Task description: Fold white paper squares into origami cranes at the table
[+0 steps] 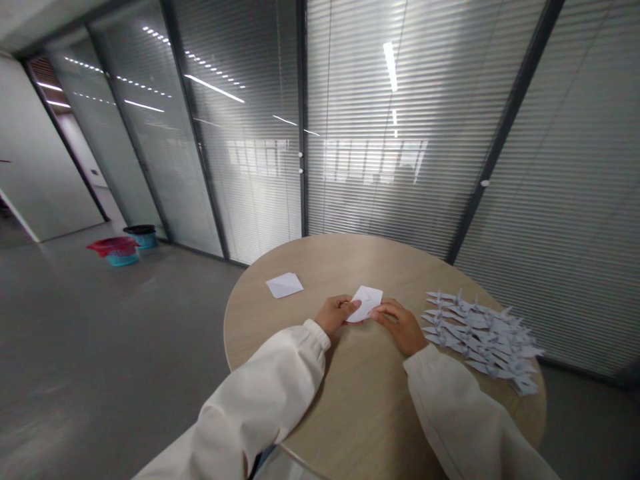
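A small folded sheet of white paper (367,298) is held up between both hands over the middle of the round wooden table (360,413). My left hand (336,315) pinches its left side, thumb on top. At the lower right edge, the fingers of my right hand (400,325) close on the paper. Left of the hands lies a little stack of white paper sheets (285,285), flat on the tabletop. To the right of my right hand sit many folded white paper cranes (480,333), grouped in close rows.
Beyond the table stands a glass partition with blinds (370,193), close to the table's far edge. On the grey floor at the left are a blue bin with a red liner (120,253) and a blue bin with a black liner (144,236).
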Available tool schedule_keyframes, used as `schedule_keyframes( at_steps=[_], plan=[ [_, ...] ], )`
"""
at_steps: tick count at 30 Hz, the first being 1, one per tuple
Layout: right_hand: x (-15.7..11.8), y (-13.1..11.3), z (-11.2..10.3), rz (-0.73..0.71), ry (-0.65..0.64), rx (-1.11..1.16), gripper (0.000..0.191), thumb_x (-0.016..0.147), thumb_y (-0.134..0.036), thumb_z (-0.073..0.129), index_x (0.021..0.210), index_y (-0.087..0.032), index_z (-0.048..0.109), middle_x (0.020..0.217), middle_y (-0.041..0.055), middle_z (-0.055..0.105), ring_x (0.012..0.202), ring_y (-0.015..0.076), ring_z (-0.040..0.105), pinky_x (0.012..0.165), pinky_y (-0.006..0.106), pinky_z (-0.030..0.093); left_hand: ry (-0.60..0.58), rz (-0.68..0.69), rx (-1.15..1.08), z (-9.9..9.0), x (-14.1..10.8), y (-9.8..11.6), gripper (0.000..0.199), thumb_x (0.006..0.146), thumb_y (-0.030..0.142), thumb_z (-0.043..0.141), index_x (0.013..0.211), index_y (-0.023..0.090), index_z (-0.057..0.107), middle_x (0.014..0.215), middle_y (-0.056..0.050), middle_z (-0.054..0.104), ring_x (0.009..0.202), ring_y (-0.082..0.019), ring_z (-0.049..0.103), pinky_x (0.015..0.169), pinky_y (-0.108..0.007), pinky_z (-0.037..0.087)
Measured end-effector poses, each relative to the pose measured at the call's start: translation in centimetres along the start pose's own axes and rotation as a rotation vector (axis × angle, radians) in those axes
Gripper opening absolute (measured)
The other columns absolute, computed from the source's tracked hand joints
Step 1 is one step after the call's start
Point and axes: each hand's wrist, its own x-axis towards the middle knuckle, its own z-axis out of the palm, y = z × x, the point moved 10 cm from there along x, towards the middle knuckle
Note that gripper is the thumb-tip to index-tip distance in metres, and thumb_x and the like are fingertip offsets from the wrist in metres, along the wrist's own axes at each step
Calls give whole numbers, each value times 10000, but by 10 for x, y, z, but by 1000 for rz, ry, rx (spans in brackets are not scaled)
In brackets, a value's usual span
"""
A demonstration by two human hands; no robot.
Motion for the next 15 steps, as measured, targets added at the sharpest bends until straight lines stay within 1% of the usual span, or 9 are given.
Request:
schedule_keyframes(
  at_steps=[3, 7, 11, 15],
  plan=[
    [-1, 7, -2, 90, 15, 35, 207, 734, -369, 519, 724, -183, 610, 801, 32, 603, 789, 161, 548, 737, 270, 415, -74, -24, -35, 9, -2, -4, 390, 557, 412, 675, 769, 93, 601, 686, -36, 628, 624, -138, 584, 622, -263, 476],
    [-3, 17, -3, 195, 30, 74, 234, 708, -400, 529, 736, -178, 597, 751, 21, 620, 717, 157, 558, 675, 253, 424, -145, -52, -40, 19, -5, -6, 414, 570, 403, 673, 824, 83, 601, 736, -68, 644, 691, -170, 607, 680, -292, 476],
    [-3, 23, -8, 224, 82, 35, 248, 682, -415, 548, 715, -175, 604, 700, 12, 616, 659, 152, 548, 619, 240, 418, -168, -74, -44, 23, -8, -7, 421, 593, 407, 658, 852, 81, 598, 773, -87, 646, 732, -191, 616, 699, -306, 480],
    [-4, 24, -10, 221, 105, -25, 242, 673, -413, 553, 695, -180, 614, 656, 4, 613, 615, 145, 542, 587, 233, 408, -160, -86, -20, 24, -7, -8, 422, 595, 424, 647, 835, 80, 601, 772, -93, 646, 720, -198, 618, 656, -301, 490]
  ],
)
